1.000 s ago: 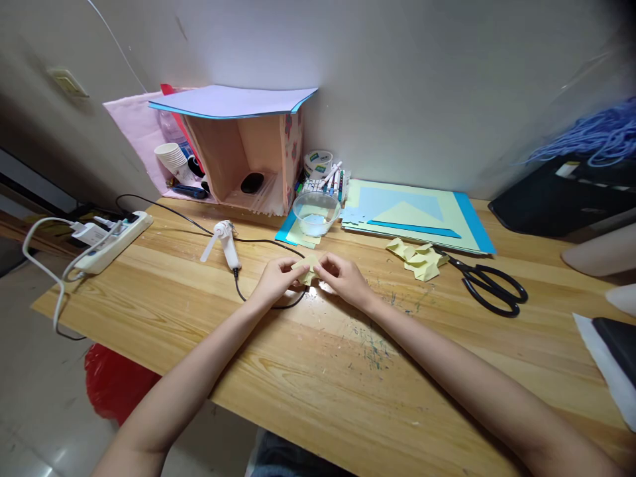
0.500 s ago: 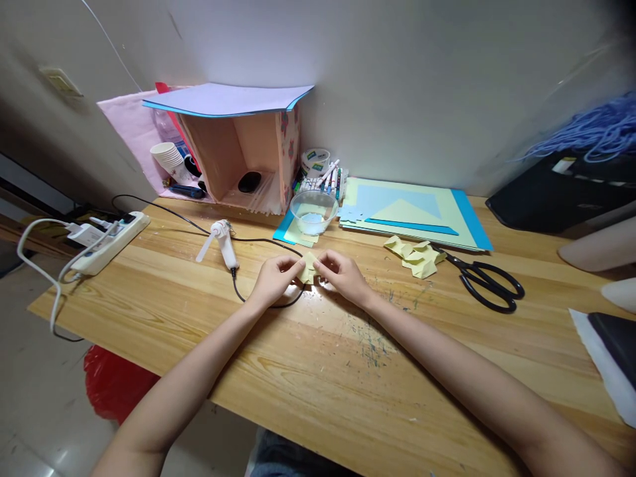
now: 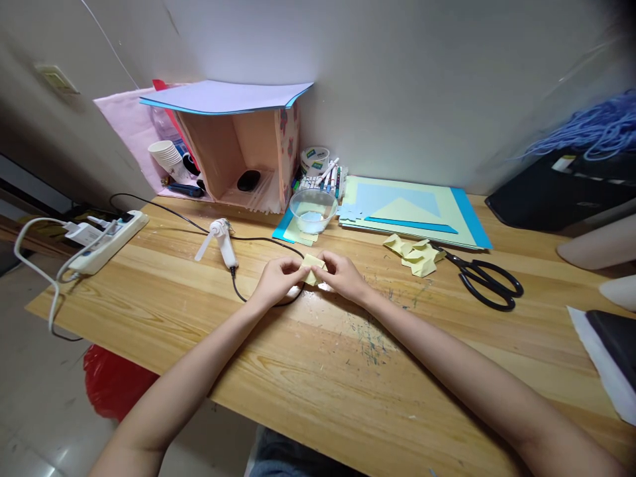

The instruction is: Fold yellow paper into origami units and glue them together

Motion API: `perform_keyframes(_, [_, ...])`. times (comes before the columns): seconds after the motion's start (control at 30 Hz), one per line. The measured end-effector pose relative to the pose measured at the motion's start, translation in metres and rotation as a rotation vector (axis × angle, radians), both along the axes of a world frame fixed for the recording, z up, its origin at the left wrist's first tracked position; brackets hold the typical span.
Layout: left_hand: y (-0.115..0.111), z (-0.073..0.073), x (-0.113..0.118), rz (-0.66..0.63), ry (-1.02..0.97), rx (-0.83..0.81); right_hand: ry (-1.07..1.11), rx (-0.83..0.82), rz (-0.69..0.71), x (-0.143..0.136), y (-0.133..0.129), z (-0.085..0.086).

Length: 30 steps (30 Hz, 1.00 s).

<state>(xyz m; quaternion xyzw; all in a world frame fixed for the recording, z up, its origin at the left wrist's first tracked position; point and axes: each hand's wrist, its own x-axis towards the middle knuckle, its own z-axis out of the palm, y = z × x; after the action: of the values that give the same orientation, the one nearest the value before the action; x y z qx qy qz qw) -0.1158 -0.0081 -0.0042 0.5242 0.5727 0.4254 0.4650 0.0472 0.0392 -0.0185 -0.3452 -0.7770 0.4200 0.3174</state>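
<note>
Between my two hands is a small piece of folded yellow paper (image 3: 313,269), held just above the wooden table. My left hand (image 3: 281,279) pinches its left side between thumb and fingers. On the right side, my right hand (image 3: 342,275) grips it the same way. To the right lie several folded yellow paper pieces (image 3: 415,255), close to the tip of black-handled scissors (image 3: 484,275). A white glue gun (image 3: 224,245) stands left of my hands, its black cable running behind and beneath them.
Behind my hands are a clear plastic bowl (image 3: 313,211), markers (image 3: 330,175) and stacked coloured sheets (image 3: 402,209). An open pink box (image 3: 238,152) stands at the back left. A power strip (image 3: 110,244) lies at the left edge, a black bag (image 3: 556,192) at the right.
The yellow paper has turned slightly between my fingers and shows a broader face. My fingertips have shifted on it, while both hands stay in nearly the same place.
</note>
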Motion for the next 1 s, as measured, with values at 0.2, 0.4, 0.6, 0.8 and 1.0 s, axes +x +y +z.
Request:
perform_keyframes(0.2, [0.0021,-0.0026,-0.0015,0.007,-0.003,0.004,0.004,-0.007,-0.014,-0.0005,0.0007,-0.0026])
perform_keyframes(0.4, [0.0043,-0.0042,-0.0027,0.029,-0.001,-0.005,0.008,-0.029,-0.008,-0.0004,0.0003,-0.0017])
perform_keyframes(0.6, [0.0027,-0.0018,-0.0018,0.03,0.034,0.016,0.047,-0.067,-0.013,-0.0011,0.0013,-0.0044])
perform_keyframes(0.8, [0.0016,0.0019,-0.0014,0.013,0.112,0.033,0.181,-0.147,-0.016,-0.0021,0.0035,-0.0062])
perform_keyframes(1.0, [-0.0019,0.0006,0.001,0.023,0.153,0.08,0.146,-0.122,0.023,-0.0011,0.0026,-0.0061])
